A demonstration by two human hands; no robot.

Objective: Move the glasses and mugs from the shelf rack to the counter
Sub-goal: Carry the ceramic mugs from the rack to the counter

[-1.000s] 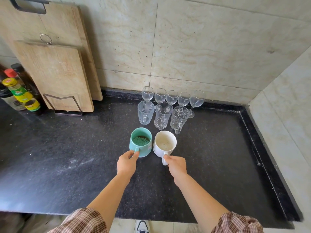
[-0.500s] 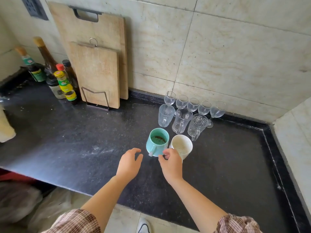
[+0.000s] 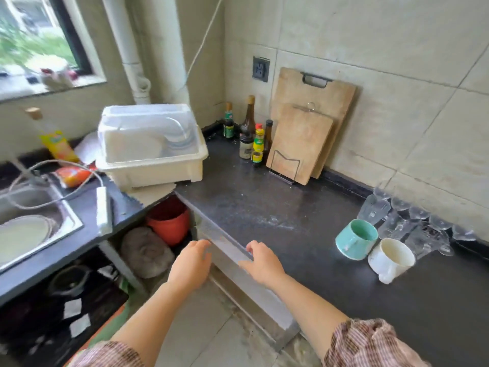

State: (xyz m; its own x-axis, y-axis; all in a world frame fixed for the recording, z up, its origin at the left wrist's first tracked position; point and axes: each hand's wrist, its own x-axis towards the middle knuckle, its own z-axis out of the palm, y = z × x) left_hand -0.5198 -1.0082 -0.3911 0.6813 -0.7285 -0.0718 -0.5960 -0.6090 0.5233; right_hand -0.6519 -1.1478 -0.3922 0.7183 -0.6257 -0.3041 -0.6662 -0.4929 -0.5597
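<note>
Now both hands are empty, with fingers loose. The left hand (image 3: 191, 263) and right hand (image 3: 262, 263) hang by the counter (image 3: 264, 207) edge. The teal mug (image 3: 356, 239) and white mug (image 3: 391, 259) sit side by side there, just beside the blurry glasses (image 3: 404, 221).

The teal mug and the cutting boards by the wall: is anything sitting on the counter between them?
Nothing: in the head view, only bare black counter separates teal mug from cutting boards.

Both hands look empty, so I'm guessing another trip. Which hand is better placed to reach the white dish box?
Probably the left hand: it hangs empty nearer the white dish box; the right hand sits by the counter edge.
</note>
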